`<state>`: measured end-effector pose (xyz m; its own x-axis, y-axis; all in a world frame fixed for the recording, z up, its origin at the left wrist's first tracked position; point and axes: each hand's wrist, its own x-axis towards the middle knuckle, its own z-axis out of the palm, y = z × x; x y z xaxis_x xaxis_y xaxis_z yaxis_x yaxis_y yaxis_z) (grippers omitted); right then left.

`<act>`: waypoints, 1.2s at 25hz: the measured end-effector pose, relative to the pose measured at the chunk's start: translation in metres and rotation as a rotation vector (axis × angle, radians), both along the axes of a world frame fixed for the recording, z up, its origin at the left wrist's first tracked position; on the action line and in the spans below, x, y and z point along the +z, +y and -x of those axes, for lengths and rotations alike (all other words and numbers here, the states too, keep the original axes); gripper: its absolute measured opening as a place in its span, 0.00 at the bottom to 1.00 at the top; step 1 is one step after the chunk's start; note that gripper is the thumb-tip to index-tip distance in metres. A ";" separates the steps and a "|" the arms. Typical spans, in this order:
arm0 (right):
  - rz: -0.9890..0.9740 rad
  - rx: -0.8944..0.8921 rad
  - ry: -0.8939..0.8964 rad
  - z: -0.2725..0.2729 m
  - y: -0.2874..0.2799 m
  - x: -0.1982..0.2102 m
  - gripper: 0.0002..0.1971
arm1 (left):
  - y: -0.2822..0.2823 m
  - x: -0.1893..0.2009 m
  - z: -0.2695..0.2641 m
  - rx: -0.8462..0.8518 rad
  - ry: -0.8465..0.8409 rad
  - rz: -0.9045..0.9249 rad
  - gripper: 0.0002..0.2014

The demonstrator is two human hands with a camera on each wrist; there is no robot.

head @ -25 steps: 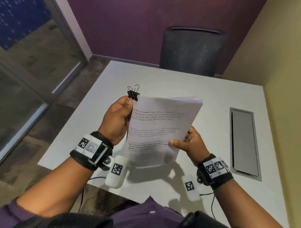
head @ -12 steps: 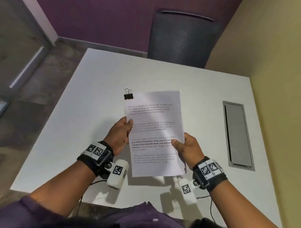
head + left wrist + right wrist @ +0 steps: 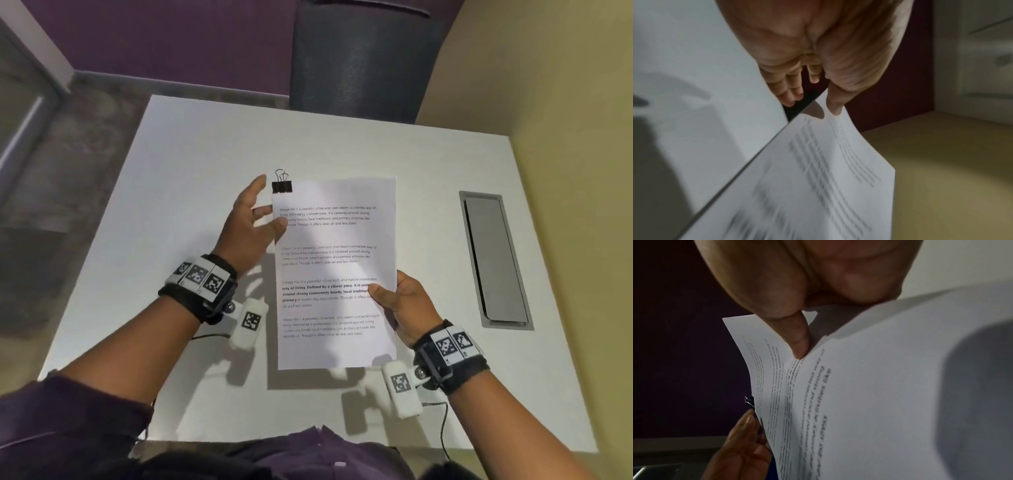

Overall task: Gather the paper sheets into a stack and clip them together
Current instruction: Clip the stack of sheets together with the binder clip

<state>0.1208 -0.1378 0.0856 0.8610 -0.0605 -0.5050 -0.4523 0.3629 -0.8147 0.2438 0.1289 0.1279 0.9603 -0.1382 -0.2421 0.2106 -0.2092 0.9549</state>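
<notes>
A stack of printed paper sheets (image 3: 337, 270) hovers over the white table (image 3: 191, 178). A black binder clip (image 3: 282, 186) sits on the stack's top-left corner. My right hand (image 3: 387, 301) pinches the stack's right edge, thumb on top and fingers hidden beneath. My left hand (image 3: 263, 214) is spread beside the upper left edge, just below the clip, with its thumb tip touching the paper. The left wrist view shows straight fingers (image 3: 791, 91) and the paper stack (image 3: 818, 178). The right wrist view shows the right thumb (image 3: 799, 340) on the paper stack (image 3: 859, 402), and the binder clip (image 3: 750, 400).
A dark chair (image 3: 363, 58) stands at the table's far side. A grey cable hatch (image 3: 493, 260) is set into the tabletop on the right, next to a yellow wall (image 3: 565, 102). Floor lies beyond the table's left edge.
My left hand let go of the clip, briefly held the stack's left edge, then released it and opened beside the clipped corner. The right hand keeps its hold.
</notes>
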 end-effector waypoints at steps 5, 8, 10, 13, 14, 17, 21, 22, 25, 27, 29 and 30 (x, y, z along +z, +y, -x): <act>-0.034 0.017 -0.039 0.004 -0.016 0.008 0.22 | -0.023 0.018 -0.027 0.037 -0.179 0.010 0.20; -0.043 0.041 -0.031 0.005 -0.034 0.013 0.15 | -0.041 0.021 -0.021 0.043 -0.177 0.056 0.15; -0.066 0.043 -0.018 0.004 -0.045 0.016 0.14 | -0.053 0.023 -0.020 0.056 -0.108 0.074 0.17; -0.085 0.045 0.015 0.004 -0.060 0.016 0.14 | -0.068 0.023 -0.022 0.139 0.095 0.295 0.10; -0.079 0.052 0.024 0.003 -0.063 0.016 0.14 | -0.071 0.023 -0.023 0.180 0.150 0.371 0.09; -0.082 0.065 0.030 0.001 -0.072 0.015 0.15 | -0.082 0.023 -0.022 0.259 0.135 0.378 0.09; -0.056 0.113 0.003 -0.001 -0.079 0.015 0.13 | -0.083 0.026 -0.021 0.213 0.156 0.237 0.24; -0.043 0.118 0.003 0.000 -0.080 0.014 0.13 | -0.081 0.026 -0.022 0.193 0.148 0.163 0.25; -0.019 0.120 0.017 0.001 -0.082 0.010 0.13 | -0.077 0.021 -0.029 0.126 0.116 -0.010 0.21; -0.019 0.115 0.031 0.001 -0.084 0.007 0.13 | -0.076 0.018 -0.032 0.089 0.104 -0.059 0.20; -0.029 0.113 0.037 0.001 -0.083 0.006 0.14 | -0.077 0.016 -0.033 0.075 0.083 -0.071 0.20; -0.030 0.114 0.035 0.001 -0.082 0.006 0.14 | -0.077 0.015 -0.033 0.078 0.073 -0.061 0.20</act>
<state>0.1199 -0.2201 0.0914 0.8431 0.0522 -0.5353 -0.5203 0.3313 -0.7871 0.2766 0.0523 0.1428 0.9472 -0.0472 -0.3171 0.2965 -0.2465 0.9227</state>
